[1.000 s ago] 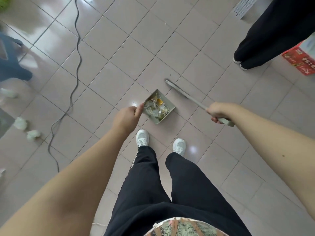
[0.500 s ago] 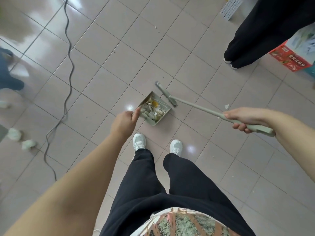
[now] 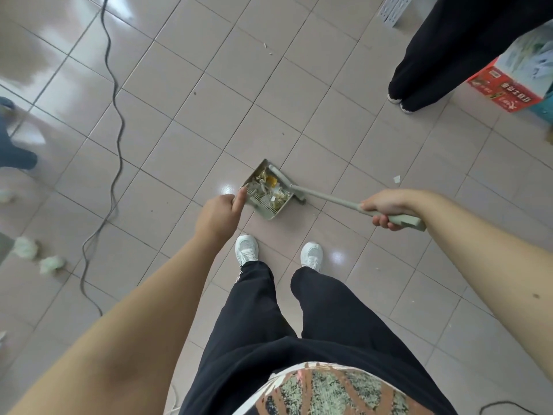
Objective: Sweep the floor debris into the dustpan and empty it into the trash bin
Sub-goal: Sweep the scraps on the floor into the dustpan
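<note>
A grey-green dustpan [image 3: 270, 212] stands on the tiled floor just ahead of my white shoes, with yellow and white debris [image 3: 267, 186] piled inside. My left hand [image 3: 218, 211] is closed on the dustpan's handle at its left side. My right hand [image 3: 386, 206] grips the long handle of the matching broom [image 3: 329, 198]. The broom head [image 3: 284, 179] lies against the dustpan's right, open edge. A small white scrap [image 3: 396, 179] lies on the floor to the right, and tiny bits [image 3: 267, 48] lie farther away. No trash bin is in view.
A black cable [image 3: 115, 121] snakes across the floor on the left. Crumpled white wads [image 3: 39, 256] lie at the left edge. Another person's black trouser legs [image 3: 449, 55] stand at the upper right beside a red carton [image 3: 505, 88]. A dark blue object [image 3: 13, 145] is at far left.
The broom head has swung in from the far side to the dustpan's open edge. My right hand moved right and down along the handle. The view shifted slightly; the dustpan stayed put.
</note>
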